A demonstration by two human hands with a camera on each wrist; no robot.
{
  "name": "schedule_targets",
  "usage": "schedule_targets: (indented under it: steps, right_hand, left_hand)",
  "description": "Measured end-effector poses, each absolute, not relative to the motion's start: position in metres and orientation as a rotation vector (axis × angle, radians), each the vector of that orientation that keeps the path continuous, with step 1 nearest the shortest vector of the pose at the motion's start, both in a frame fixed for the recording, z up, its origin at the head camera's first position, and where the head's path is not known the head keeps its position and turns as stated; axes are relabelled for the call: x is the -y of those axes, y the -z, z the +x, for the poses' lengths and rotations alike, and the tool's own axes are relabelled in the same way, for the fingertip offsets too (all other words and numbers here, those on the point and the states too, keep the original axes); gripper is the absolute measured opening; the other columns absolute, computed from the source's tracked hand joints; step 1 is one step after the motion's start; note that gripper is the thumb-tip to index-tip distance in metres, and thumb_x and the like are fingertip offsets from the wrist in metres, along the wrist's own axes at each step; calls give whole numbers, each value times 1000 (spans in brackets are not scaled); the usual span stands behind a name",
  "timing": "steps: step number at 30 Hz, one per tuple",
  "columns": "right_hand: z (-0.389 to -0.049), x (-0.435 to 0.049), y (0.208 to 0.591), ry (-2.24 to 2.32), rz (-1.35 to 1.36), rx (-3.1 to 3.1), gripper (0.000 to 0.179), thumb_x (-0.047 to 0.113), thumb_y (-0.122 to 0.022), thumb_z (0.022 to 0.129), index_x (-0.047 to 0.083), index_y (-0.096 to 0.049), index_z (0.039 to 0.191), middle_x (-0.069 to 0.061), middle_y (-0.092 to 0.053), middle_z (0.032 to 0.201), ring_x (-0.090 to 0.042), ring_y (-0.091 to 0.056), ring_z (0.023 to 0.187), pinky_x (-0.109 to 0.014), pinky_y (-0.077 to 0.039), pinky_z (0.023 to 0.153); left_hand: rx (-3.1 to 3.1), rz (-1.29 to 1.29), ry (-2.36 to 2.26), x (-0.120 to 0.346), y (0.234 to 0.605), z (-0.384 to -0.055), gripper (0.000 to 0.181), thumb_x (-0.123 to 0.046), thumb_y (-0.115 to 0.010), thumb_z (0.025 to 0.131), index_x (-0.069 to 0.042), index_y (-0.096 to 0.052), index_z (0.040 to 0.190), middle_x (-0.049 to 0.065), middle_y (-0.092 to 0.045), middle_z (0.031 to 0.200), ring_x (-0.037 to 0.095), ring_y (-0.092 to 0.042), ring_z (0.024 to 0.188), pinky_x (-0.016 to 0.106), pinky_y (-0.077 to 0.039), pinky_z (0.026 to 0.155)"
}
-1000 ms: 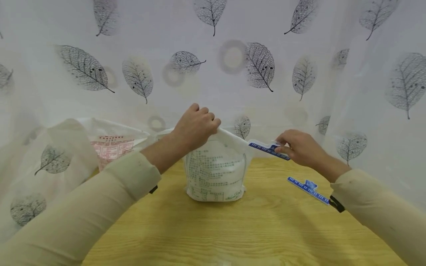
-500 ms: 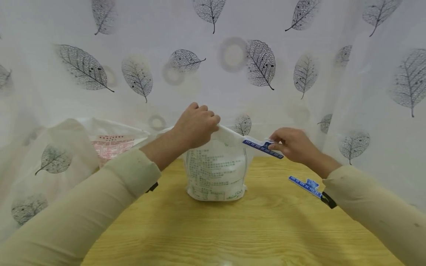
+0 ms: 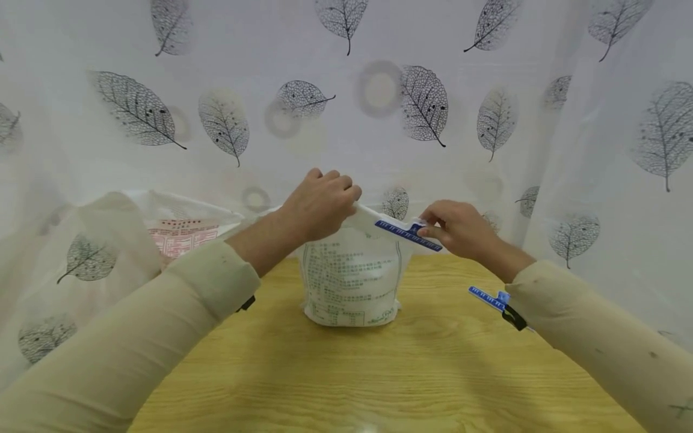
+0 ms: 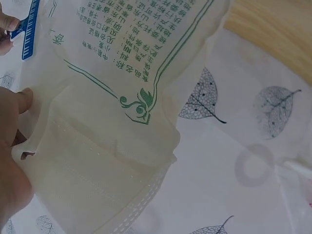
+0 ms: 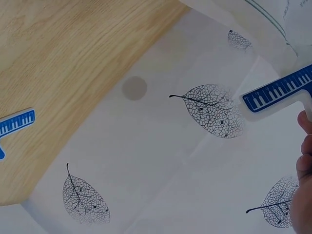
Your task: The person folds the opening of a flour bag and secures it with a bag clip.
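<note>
Apparently the closing work is only partway along. The white bag with green print (image 3: pixel 352 282) stands upright below the left grip (image 3: pixel 325 204), which is clenched round its gathered top edge. The right grip (image 3: pixel 452 228) pinches a blue clip (image 3: pixel 407 234) by its tab, and the clip's bar slants across the right end of that edge, just to the right of the left grip. So the mouth looks drawn together and the clip appears to be in position; whether it bites the edge yet, I cannot tell. Letting go of it seems left to do. A second clip (image 3: pixel 484 296) lies unused on the wooden surface (image 3: pixel 352 385), below the right grip, and a red-printed bag (image 3: pixel 184 236) sits left of the left grip, with no clip visible on it.

The left wrist view alone shows a perforated strip (image 4: pixel 139 207) along the edge of the bag beside the left grip, plus a decorative corner of the green print. The head view hides part of the second clip behind the right cuff (image 3: pixel 533 288); the right wrist view shows its near end uncovered, though the frame cuts off the rest, and leaves the left grip out altogether.
</note>
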State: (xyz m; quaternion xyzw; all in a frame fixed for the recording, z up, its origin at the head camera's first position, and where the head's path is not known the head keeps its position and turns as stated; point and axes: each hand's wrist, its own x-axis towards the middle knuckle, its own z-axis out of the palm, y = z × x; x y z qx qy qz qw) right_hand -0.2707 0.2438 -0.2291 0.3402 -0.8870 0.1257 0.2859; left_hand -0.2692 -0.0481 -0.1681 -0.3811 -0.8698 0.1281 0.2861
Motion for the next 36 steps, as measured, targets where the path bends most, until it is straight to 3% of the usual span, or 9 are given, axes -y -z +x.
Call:
schedule_targets:
  steps: [5, 14, 25, 31, 36]
  right_hand:
    - [-271, -231, 221, -331, 934, 2338, 17, 11, -78, 85, 2, -68, 96, -7, -68, 83, -16, -56, 69, -34, -47, 62]
    - [-276, -205, 215, -385, 983, 2260, 18, 12, -79, 84, 1, -67, 94, -9, -66, 83, -18, -53, 68, -33, -45, 62]
    - [-278, -192, 209, -423, 1021, 2202, 22, 12, -80, 83, 0, -67, 96, -11, -66, 84, -21, -56, 69, -34, -49, 62]
    - [-278, -195, 212, -393, 1033, 2259, 31, 14, -77, 88, -1, -66, 114, -12, -66, 96, -22, -58, 79, -36, -50, 71]
    - [-277, -199, 217, -413, 1020, 2305, 42, 18, -77, 89, 2, -64, 126, -10, -66, 99, -22, -56, 82, -39, -47, 74]
  left_hand:
    - [2305, -1039, -323, 48, 167, -269, 31, -31, -64, 98, -9, -66, 121, 9, -69, 110, 26, -64, 96, 39, -53, 80]
    - [2416, -1115, -201, 50, 167, -270, 38, -24, -57, 102, -12, -55, 138, 10, -62, 134, 29, -59, 123, 45, -49, 98]
    - [2399, -1163, -294, 48, 169, -269, 38, -7, -50, 102, -10, -53, 139, 10, -61, 133, 28, -58, 123, 44, -49, 100]
    - [2376, -1144, -241, 55, 167, -270, 39, -24, -55, 103, -8, -54, 138, 11, -61, 134, 29, -58, 123, 43, -51, 96]
    - [2434, -1077, -63, 85, 165, -270, 51, -41, -58, 100, -9, -53, 139, 11, -60, 135, 31, -56, 125, 48, -47, 102]
